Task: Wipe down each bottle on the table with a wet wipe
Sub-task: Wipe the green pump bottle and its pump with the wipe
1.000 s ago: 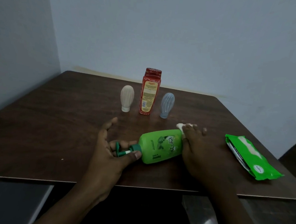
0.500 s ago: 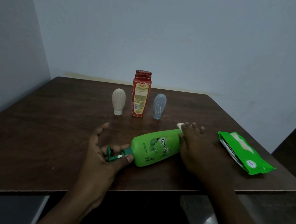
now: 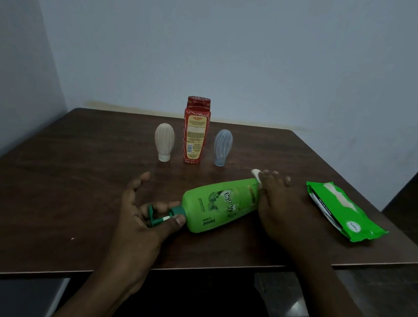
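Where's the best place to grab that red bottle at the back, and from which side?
Probably grip the red bottle around its upper body, just under the cap, coming from the front. It stands upright and rises above the cream bottle and blue bottle flanking it, so up there fingers have room on both sides.

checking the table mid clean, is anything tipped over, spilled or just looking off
Only the green pump bottle lies on its side, left hand pinching its pump, right hand holding a white wipe against its base. The red bottle, cream bottle and blue bottle stand upright; no spill shows.
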### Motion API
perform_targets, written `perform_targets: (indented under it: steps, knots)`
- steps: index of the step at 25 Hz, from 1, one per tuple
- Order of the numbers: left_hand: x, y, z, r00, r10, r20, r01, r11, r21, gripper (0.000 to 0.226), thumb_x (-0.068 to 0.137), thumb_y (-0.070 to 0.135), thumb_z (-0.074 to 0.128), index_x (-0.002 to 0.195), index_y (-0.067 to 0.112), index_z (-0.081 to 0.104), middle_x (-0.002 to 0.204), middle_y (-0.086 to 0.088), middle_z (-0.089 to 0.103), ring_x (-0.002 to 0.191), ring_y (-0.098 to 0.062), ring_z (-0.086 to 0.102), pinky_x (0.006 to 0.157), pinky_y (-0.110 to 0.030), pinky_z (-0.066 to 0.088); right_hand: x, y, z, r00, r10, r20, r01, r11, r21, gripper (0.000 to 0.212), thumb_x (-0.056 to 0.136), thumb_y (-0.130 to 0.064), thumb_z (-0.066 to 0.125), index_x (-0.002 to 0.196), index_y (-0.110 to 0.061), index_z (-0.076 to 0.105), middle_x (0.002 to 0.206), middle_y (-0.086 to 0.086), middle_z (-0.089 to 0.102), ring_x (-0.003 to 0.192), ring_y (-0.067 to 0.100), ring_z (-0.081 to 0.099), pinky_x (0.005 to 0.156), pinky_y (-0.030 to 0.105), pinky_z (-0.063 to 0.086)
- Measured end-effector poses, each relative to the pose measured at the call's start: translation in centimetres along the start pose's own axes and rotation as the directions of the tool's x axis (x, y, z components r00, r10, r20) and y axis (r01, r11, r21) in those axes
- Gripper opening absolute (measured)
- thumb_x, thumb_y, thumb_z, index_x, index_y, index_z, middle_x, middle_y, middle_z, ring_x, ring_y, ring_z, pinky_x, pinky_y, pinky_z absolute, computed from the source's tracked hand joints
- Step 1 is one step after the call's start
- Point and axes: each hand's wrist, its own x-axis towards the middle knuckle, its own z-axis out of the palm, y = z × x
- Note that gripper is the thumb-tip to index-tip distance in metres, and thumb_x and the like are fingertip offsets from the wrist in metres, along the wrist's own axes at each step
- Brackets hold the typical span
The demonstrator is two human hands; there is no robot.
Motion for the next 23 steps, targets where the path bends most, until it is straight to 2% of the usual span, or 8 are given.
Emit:
perform_targets:
  steps: [3,7,11,13,16,19,20,23]
  knots:
    - [0.0,0.0,0.2,1.000,0.010,-0.010,-0.010,1.000,-0.016,0.095,0.074,-0.018,0.073,0.138,0.045,0.043,0.095,-0.014,0.078,0.097,-0.034,0.073,0.098,-0.060,0.052,-2.0,-4.1,1.0,0.993,-0.113,0.026,0.113,0.994,0.012,0.059,0.096,-0.025,0.027,0.154,-0.016,0.028,0.161,0.008,0.026,0.151,0.023,0.017,0.124,0.038,0.010]
    - [-0.3,0.3,0.3,1.000,-0.010,-0.018,0.010,0.999,-0.042,0.091,0.078,-0.016,0.072,0.140,0.044,0.042,0.095,-0.017,0.078,0.097,-0.036,0.074,0.096,-0.060,0.053,-5.0,-8.6,0.9,0.857,-0.493,0.150,0.474,0.869,0.143,0.060,0.097,-0.020,0.038,0.154,-0.015,0.023,0.162,0.002,0.019,0.152,0.015,0.010,0.124,0.035,0.007]
    - [0.0,0.2,0.4,0.999,-0.012,-0.031,0.009,0.997,-0.082,0.091,0.075,-0.012,0.075,0.140,0.041,0.041,0.094,-0.018,0.078,0.098,-0.037,0.074,0.096,-0.059,0.054,-1.4,-2.2,0.6,0.984,-0.176,0.032,0.174,0.984,0.042,0.058,0.095,-0.020,0.033,0.152,-0.014,0.031,0.158,0.009,0.032,0.148,0.021,0.025,0.121,0.032,0.008]
    - [0.1,0.1,0.4,0.999,-0.016,-0.033,0.012,0.995,-0.104,0.091,0.071,-0.009,0.076,0.139,0.039,0.041,0.089,-0.014,0.078,0.094,-0.033,0.074,0.096,-0.057,0.054,-0.4,0.1,0.3,1.000,-0.018,-0.005,0.018,1.000,-0.004,0.057,0.096,-0.022,0.029,0.152,-0.014,0.033,0.158,0.010,0.034,0.148,0.023,0.026,0.121,0.033,0.008]
    - [0.2,0.2,0.4,0.998,-0.044,-0.044,0.038,0.991,-0.129,0.092,0.065,-0.007,0.077,0.138,0.038,0.043,0.084,-0.012,0.078,0.092,-0.034,0.075,0.093,-0.054,0.056,-2.3,-3.3,0.7,0.981,-0.189,0.037,0.188,0.981,0.038,0.061,0.094,-0.023,0.024,0.155,-0.017,0.023,0.162,0.006,0.022,0.151,0.019,0.015,0.123,0.033,0.008]
    - [0.3,0.2,0.3,0.998,-0.059,-0.031,0.055,0.991,-0.125,0.094,0.061,-0.003,0.079,0.136,0.042,0.044,0.093,-0.021,0.077,0.095,-0.039,0.074,0.093,-0.058,0.055,-5.0,-7.3,0.4,0.817,-0.545,0.191,0.512,0.836,0.197,0.060,0.097,-0.019,0.033,0.155,-0.019,0.016,0.163,-0.003,0.012,0.151,0.008,0.004,0.124,0.030,0.002]
    - [0.4,0.2,0.3,0.998,-0.061,-0.029,0.057,0.991,-0.122,0.094,0.061,-0.002,0.080,0.135,0.043,0.044,0.094,-0.022,0.077,0.096,-0.040,0.074,0.094,-0.058,0.054,-4.5,-6.9,0.2,0.807,-0.554,0.202,0.518,0.830,0.209,0.061,0.097,-0.017,0.037,0.155,-0.020,0.016,0.163,-0.004,0.012,0.151,0.007,0.004,0.124,0.030,0.003]
    - [0.4,0.1,0.4,0.998,-0.051,-0.024,0.048,0.992,-0.118,0.089,0.067,-0.008,0.077,0.133,0.042,0.044,0.093,-0.021,0.077,0.097,-0.038,0.074,0.095,-0.059,0.053,-1.2,-2.2,0.4,0.957,-0.283,0.068,0.275,0.955,0.113,0.058,0.096,-0.014,0.036,0.153,-0.017,0.027,0.160,0.005,0.027,0.150,0.017,0.021,0.124,0.036,0.014]
